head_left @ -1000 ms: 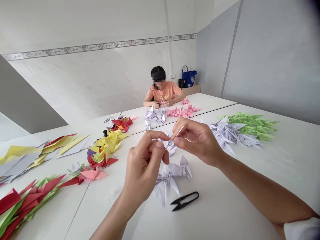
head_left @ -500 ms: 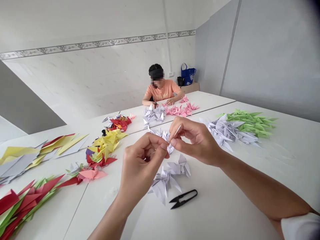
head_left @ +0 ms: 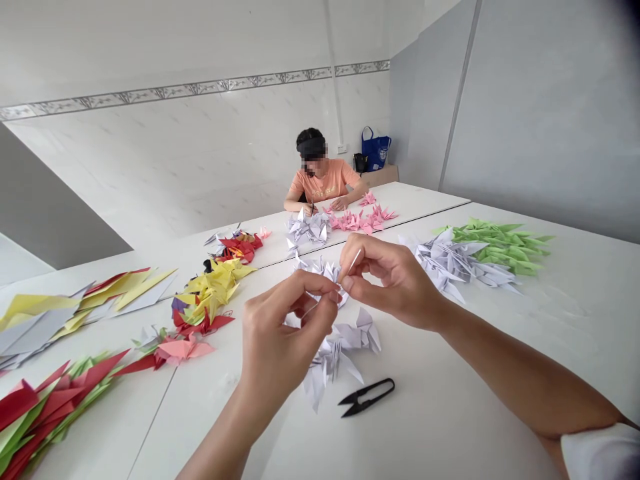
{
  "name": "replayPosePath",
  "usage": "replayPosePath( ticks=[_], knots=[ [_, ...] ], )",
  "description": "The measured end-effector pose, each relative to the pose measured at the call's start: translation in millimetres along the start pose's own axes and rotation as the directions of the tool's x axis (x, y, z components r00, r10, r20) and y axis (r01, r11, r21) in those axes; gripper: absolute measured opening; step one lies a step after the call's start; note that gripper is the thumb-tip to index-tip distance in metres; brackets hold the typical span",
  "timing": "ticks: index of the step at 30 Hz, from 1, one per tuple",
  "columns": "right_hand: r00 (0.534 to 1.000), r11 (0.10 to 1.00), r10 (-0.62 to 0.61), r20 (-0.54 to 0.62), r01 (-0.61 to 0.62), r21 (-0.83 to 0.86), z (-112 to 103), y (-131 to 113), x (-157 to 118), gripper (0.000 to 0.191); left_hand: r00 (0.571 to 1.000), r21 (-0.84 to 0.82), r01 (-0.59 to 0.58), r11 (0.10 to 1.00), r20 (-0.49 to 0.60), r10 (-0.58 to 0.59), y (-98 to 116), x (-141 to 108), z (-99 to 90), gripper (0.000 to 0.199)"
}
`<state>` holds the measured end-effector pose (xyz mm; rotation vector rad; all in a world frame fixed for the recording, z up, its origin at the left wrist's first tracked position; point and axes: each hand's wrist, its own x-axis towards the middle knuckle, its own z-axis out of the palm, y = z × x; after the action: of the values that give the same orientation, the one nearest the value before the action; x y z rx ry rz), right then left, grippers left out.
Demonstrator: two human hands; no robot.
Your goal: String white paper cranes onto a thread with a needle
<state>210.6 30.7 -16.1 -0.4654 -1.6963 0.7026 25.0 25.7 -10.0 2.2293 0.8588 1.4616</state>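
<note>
Both hands are raised over the table, fingertips almost meeting. My right hand (head_left: 387, 280) pinches a thin, pale needle (head_left: 355, 259) that slants upward from between thumb and forefinger. My left hand (head_left: 290, 320) is closed in a pinch on a fine white thread (head_left: 311, 309), of which only short bits show. Under and behind the hands lie white folded paper cranes (head_left: 367, 333), partly covered by the left hand. Black thread snips (head_left: 367, 398) rest on the table to the right of the nearer cranes, touched by neither hand.
White cranes (head_left: 445, 260) and green folded papers (head_left: 515, 245) lie at right. Yellow cranes (head_left: 215, 287), red and green pieces (head_left: 55, 400) and flat folded papers (head_left: 40, 327) occupy the left. Across the table, a person in orange (head_left: 327, 180) sits behind white and pink cranes (head_left: 367, 219).
My left hand has shifted slightly, its fingers a little further apart below the pinch, showing more of the thread. The right hand is nearly still.
</note>
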Motion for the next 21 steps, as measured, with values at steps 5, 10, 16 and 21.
replayPosePath(
  ticks=[5, 10, 16, 21],
  knots=[
    [0.997, 0.997, -0.079, 0.005, 0.079, -0.014, 0, 0, 1, 0.01, 0.9, -0.457, 0.433, 0.777, 0.264, -0.346, -5, 4, 2.5, 0.014],
    [0.997, 0.997, -0.075, 0.004, 0.076, -0.036, -2, -1, 2, 0.012, 0.918, -0.389, 0.396, 0.832, 0.184, -0.351, 1, 2, 5.7, 0.012],
    [1.0, 0.998, -0.013, 0.027, 0.015, -0.066, -4, -3, 1, 0.011, 1.0, 0.004, 0.002, 1.0, -0.007, -0.002, 6, -3, 2.6, 0.012],
    [0.998, 0.997, -0.043, 0.043, 0.046, -0.068, -4, -2, 1, 0.011, 0.984, -0.212, 0.178, 0.961, 0.058, -0.17, 1, 0, 0.8, 0.013]
  ],
)
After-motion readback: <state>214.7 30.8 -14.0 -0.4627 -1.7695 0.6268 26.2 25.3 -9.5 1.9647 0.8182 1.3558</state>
